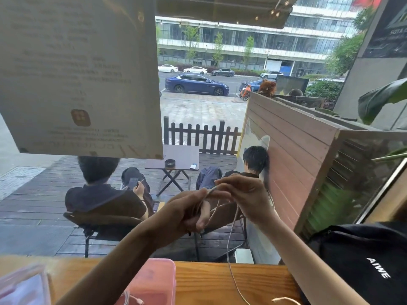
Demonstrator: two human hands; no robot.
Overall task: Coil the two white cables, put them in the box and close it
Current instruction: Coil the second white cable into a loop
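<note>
1. Two hands work one white cable (pixel 231 234) up in the air, well above the tabletop (pixel 220 280), likely so the loose length hangs free and does not snag.
2. Left hand (pixel 187 212) is curled shut around the gathered loops, serving as the form the coil is wound on.
3. Right hand (pixel 244 194), just beside the left and slightly above it, pinches the strand between its fingertips to guide the next turn over the left fingers.
4. Below the right hand the cable trails down to the wood and ends near the lower edge.
5. Under the left forearm sits the pink box (pixel 158 280), open, with a second cable (pixel 130 301) at its near edge; whether that one is coiled I cannot tell.
6. Judging by the long tail, coiling is only partway done.
</note>
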